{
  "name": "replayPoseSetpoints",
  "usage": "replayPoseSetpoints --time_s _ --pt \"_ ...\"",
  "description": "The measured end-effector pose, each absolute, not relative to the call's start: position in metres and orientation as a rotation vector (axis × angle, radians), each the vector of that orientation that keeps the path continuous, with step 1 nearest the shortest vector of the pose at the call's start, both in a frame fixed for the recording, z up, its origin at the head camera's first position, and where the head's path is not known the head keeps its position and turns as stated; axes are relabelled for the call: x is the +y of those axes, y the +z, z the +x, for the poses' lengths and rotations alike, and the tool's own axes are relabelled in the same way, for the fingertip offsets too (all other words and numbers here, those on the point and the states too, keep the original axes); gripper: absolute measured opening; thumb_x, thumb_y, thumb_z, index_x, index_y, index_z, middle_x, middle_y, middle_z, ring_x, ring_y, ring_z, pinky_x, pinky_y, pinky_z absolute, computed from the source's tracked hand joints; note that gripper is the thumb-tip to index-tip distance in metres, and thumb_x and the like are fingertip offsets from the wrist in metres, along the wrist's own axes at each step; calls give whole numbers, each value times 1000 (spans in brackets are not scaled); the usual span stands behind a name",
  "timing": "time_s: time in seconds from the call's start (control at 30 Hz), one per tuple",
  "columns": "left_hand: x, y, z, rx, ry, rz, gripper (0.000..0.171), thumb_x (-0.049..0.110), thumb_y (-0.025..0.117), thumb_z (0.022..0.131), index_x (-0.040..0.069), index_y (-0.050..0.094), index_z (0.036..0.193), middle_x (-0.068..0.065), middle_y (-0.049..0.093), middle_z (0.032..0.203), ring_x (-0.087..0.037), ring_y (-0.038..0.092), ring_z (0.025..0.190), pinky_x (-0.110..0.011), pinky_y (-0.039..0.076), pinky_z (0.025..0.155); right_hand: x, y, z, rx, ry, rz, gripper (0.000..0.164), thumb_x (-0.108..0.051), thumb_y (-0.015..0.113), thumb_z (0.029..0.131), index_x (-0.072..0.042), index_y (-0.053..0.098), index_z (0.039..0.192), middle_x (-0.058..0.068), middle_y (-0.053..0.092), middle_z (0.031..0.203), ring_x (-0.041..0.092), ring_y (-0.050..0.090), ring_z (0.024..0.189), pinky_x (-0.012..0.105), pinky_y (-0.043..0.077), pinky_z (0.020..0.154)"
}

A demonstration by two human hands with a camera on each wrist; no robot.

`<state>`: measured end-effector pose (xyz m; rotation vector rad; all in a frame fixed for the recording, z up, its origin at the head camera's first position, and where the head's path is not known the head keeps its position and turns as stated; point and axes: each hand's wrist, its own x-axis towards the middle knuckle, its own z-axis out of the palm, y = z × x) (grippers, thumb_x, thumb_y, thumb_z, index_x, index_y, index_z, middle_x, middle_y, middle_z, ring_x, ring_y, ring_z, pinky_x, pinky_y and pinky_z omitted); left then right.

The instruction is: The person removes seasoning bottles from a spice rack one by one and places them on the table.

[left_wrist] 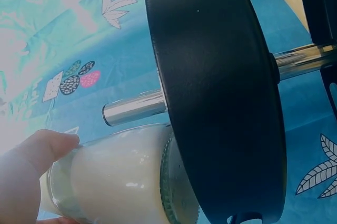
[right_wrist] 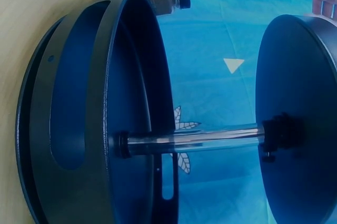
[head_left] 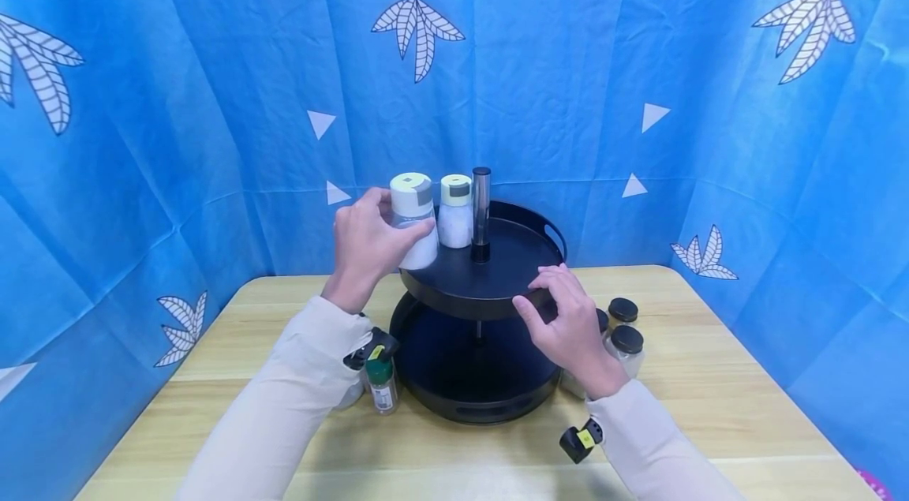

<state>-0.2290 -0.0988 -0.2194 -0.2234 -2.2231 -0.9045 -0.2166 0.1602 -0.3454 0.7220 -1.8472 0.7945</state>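
My left hand [head_left: 369,237] grips a clear jar of white contents with a white lid [head_left: 413,221], thumb at its side. The jar is at the left edge of the upper tier [head_left: 497,280] of a black two-tier round stand; in the left wrist view its base [left_wrist: 181,182] is beside the tier's rim. A similar white-lidded jar [head_left: 455,213] stands on that tier by the metal post [head_left: 481,209]. My right hand [head_left: 568,323] is at the upper tier's front right rim, fingers loosely bent and thumb apart; whether it touches the rim is unclear.
Left of the lower tier [head_left: 472,398], a green-lidded spice jar [head_left: 382,386] stands on the wooden table [head_left: 717,375], with others partly hidden behind my wrist. Several black-lidded jars [head_left: 627,347] are at the right. A blue patterned curtain [head_left: 561,51] surrounds the table.
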Motion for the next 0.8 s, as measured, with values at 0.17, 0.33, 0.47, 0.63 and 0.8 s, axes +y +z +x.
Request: replayPoseSetpoints --time_s 0.17,0.33,0.47,0.63,0.8 --pt "-101 -220 -228 -2213 -900 -229 56 38 85 71 -3 65 105 -17 70 93 -29 62 79 -40 47 63 160 -346 -217 -1850 791 718 42 -41 57 96 0 64 91 19 67 100 35 61 102 55 38 104" --pt "-103 -220 -227 -2213 -898 -223 56 38 85 71 -3 66 105 -17 70 93 -30 61 80 -41 47 64 160 -346 -217 -1847 792 718 43 -42 56 96 0 63 90 20 67 100 35 61 102 54 38 104" --pt "-105 -220 -225 -2217 -914 -217 57 37 85 71 -3 65 106 -17 70 95 -30 62 82 -41 49 65 160 -346 -217 -1847 793 718 41 -41 57 95 0 64 91 20 67 100 35 61 102 54 38 104" --pt "-108 -221 -225 -2212 -901 -218 57 37 85 72 -3 66 106 -18 70 96 -30 62 81 -42 49 64 160 -346 -217 -1846 795 719 41 -40 58 95 0 64 91 19 67 100 35 61 102 54 38 104" --pt "-112 -223 -224 -2199 -882 -233 57 37 84 72 -4 66 105 -19 70 95 -31 63 79 -42 49 62 160 -347 -217 -1844 797 718 42 -41 57 96 0 64 91 19 67 100 35 61 102 54 38 104"
